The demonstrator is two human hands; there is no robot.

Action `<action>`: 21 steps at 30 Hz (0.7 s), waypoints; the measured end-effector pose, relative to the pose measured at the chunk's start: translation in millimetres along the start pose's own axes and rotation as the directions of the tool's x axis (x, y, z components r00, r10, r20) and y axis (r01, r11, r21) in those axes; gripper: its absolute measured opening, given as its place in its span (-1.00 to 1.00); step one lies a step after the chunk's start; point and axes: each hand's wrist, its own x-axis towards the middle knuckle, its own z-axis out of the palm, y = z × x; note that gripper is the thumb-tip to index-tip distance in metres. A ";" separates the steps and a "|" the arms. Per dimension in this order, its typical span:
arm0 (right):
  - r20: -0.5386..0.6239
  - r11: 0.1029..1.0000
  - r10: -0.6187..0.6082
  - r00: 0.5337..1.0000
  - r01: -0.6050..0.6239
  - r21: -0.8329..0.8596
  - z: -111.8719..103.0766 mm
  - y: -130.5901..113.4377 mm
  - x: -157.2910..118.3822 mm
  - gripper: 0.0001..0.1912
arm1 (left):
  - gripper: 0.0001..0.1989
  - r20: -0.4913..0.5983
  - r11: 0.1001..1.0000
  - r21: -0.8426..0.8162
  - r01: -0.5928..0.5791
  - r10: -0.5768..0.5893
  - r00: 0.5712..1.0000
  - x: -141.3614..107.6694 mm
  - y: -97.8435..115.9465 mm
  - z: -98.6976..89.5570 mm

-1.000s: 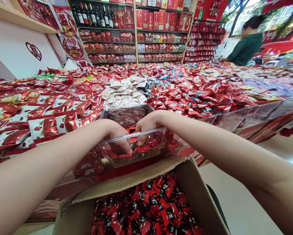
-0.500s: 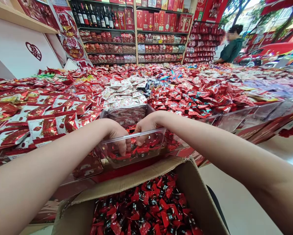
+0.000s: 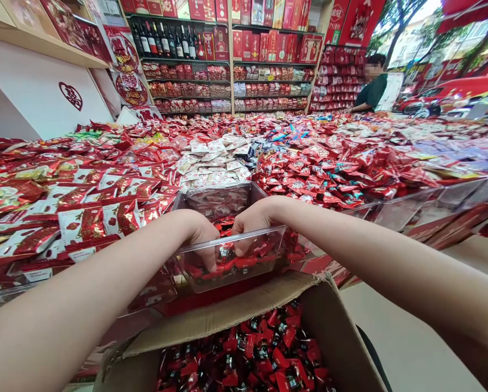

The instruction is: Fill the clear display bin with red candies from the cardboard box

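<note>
Both my hands are down inside a clear plastic bin (image 3: 274, 231) that holds red-and-black wrapped candies (image 3: 227, 251). On the left side, my left hand (image 3: 206, 245) points its fingers downward, bent and close together, among the candies behind the front wall. My right hand (image 3: 249, 226) is curled beside it, knuckles up, touching the candies. Whatever either hand grips is hidden by the fingers and wrappers. Below the bin, a cardboard box (image 3: 223, 310) stands with its top open, holding many candies (image 3: 244, 354) in the same wrapping.
White packets (image 3: 215, 158) lie behind the bin, red-and-white snack packets (image 3: 80, 223) to its left, and red packets (image 3: 309, 174) to its right. Clear bin fronts (image 3: 411, 204) continue rightward. Shelves (image 3: 231, 71) with bottles and boxes stand behind. A person (image 3: 372, 90) is at the far right.
The view has tilted and shifted slightly, so everything appears a little lower and further right. Both hands remain in the bin, with the left fingers slightly deeper among the candies.
</note>
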 end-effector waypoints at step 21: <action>-0.049 0.987 -0.049 0.998 0.040 -0.155 1.0 -0.2 7.4 -0.53 | -0.48 0.085 0.997 -0.079 -0.007 0.013 0.996 12.2 -7.1 -0.8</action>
